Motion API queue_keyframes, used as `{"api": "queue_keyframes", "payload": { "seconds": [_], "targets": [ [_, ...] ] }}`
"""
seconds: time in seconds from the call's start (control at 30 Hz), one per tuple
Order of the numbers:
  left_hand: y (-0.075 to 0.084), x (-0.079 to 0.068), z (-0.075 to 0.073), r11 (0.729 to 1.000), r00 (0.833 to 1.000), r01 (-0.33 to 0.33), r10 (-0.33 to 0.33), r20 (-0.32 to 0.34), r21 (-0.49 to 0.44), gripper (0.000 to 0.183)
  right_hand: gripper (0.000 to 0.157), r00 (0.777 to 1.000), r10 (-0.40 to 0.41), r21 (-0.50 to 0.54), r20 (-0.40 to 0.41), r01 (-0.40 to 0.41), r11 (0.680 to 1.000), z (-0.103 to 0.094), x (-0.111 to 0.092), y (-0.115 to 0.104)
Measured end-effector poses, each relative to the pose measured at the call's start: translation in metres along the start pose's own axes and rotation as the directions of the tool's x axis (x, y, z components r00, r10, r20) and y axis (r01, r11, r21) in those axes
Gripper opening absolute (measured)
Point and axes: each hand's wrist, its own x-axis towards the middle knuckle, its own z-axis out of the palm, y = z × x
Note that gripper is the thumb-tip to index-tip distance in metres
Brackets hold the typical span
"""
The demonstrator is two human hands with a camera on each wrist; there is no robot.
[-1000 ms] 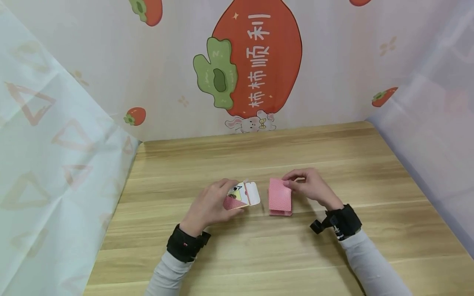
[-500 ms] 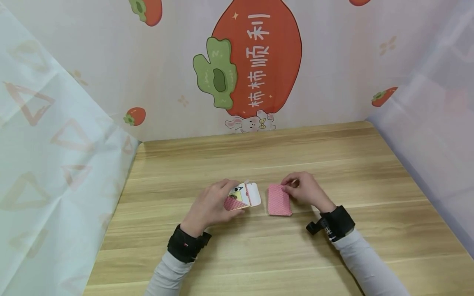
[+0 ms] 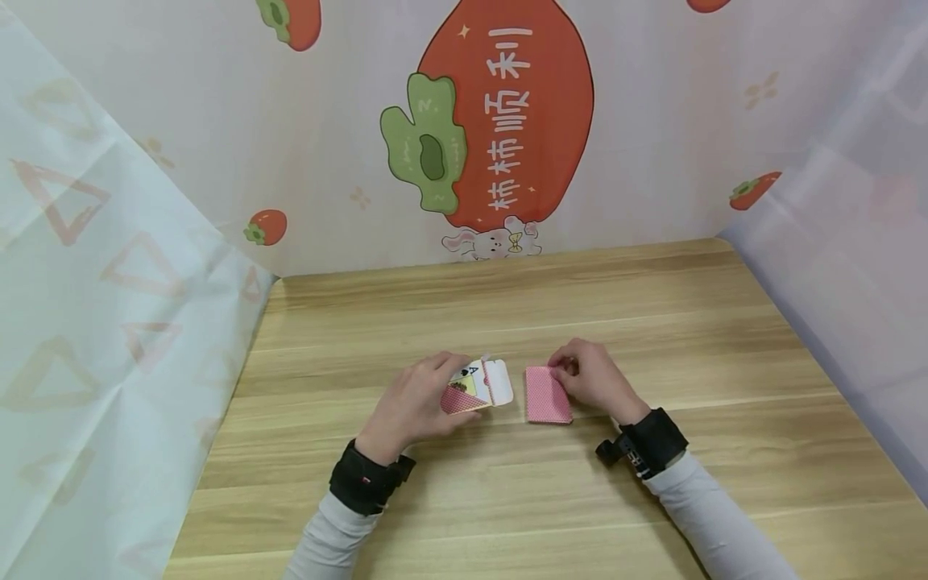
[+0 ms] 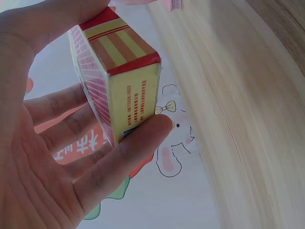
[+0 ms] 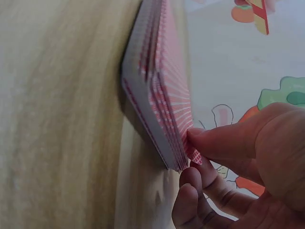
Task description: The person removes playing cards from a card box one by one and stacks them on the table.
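Observation:
My left hand (image 3: 413,403) grips a playing card box (image 3: 467,388), thumb and fingers on opposite edges. The box has an ace printed on its face, and its white end flap (image 3: 500,383) stands open toward the cards. In the left wrist view, the box's yellow and red sides (image 4: 133,98) show between thumb and fingers. To the right, a deck of playing cards (image 3: 547,396) lies face down on the table, its backs red-patterned. My right hand (image 3: 596,380) pinches the deck's far right corner. In the right wrist view, thumb and finger hold a bent-up card corner (image 5: 195,155).
The wood-grain table (image 3: 464,499) stretches around both hands. Behind it hangs a white backdrop (image 3: 326,145) printed with a large red persimmon, and cloth sheets (image 3: 130,322) border the left and right sides. Each wrist wears a black camera strap (image 3: 366,479).
My right hand has come slightly nearer and left, lowering the raised upper cards onto the pile beneath. My left hand and the box have barely moved.

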Motion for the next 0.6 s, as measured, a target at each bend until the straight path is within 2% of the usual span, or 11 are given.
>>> {"api": "queue_keyframes", "payload": {
  "seconds": [0.13,0.27,0.43,0.6],
  "targets": [
    [0.000,0.000,0.001,1.000,1.000,-0.005,0.005,0.005,-0.002,0.073,0.007,1.000,0.004,-0.007,-0.021,-0.005,1.000,0.001,0.000,-0.001],
    [0.000,0.000,0.002,1.000,1.000,-0.003,0.003,0.019,-0.005,0.072,0.013,0.999,-0.029,-0.013,-0.046,0.029,1.000,0.002,0.001,-0.003],
    [0.003,0.000,0.003,1.000,1.000,0.002,-0.002,0.031,0.000,0.074,0.020,0.993,-0.092,0.075,-0.078,0.098,0.992,0.002,-0.003,-0.016],
    [0.005,0.000,0.005,1.000,0.999,-0.021,0.020,0.029,0.017,0.074,0.017,0.981,-0.160,0.199,-0.107,0.179,0.964,0.000,-0.009,-0.034]
  ]
}}
